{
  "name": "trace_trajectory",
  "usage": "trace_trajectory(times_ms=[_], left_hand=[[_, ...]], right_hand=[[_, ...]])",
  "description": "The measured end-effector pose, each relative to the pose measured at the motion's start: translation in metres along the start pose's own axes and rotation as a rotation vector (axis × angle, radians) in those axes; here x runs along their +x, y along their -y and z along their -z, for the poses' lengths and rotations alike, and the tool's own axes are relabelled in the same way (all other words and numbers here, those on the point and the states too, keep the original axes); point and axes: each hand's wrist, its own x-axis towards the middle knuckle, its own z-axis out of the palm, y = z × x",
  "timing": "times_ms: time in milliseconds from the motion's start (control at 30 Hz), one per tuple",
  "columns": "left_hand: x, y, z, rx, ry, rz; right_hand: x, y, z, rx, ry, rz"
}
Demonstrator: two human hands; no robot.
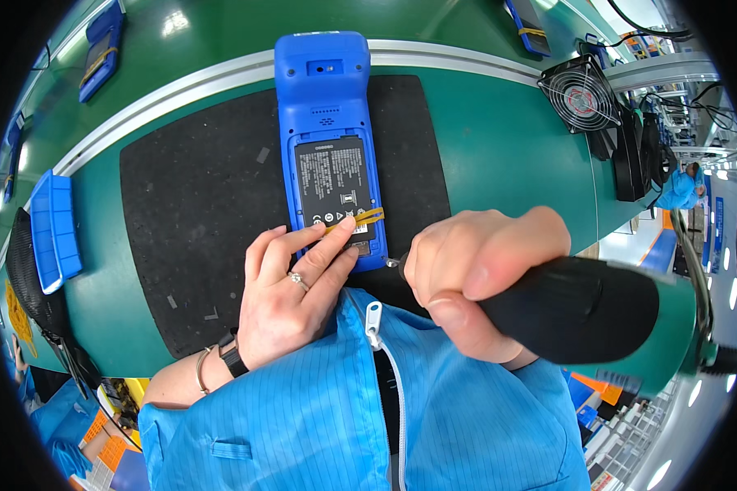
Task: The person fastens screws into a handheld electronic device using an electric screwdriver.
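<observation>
A blue handheld terminal point(324, 98) lies back side up, its black battery point(332, 176) showing in the open bay. Round its lower part runs a yellow rubber band point(370, 217). My left hand point(282, 303) rests on the device's lower end, fingers stretched out over the band and the battery's edge; its thumb is hidden. In my right hand point(483, 278) is a powered screwdriver with a black grip point(577, 311), fingers wrapped round it. The silver tip points at the device's lower right corner; whether it touches cannot be made out.
Beneath the device lies a black mat point(205, 204) on the green bench. A blue bin point(55, 229) and a black mesh bag point(33, 286) stand left. A fan point(580, 96) is at the back right. More banded blue devices point(102, 53) lie beyond the metal rail.
</observation>
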Motion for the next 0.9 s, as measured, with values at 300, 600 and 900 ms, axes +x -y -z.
trace_trajectory(times_ms=[300, 600, 900], left_hand=[[0.002, 0.0, 0.002, 0.003, 0.023, -0.004], [0.002, -0.002, 0.001, -0.006, 0.019, 0.001], [-0.016, -0.007, -0.002, 0.141, -0.022, -0.226]], right_hand=[[0.006, -0.008, 0.007, 0.044, 0.018, 0.049], [0.004, -0.003, 0.002, 0.19, -0.117, 0.033], [0.021, 0.005, -0.008, 0.225, -0.155, 0.015]])
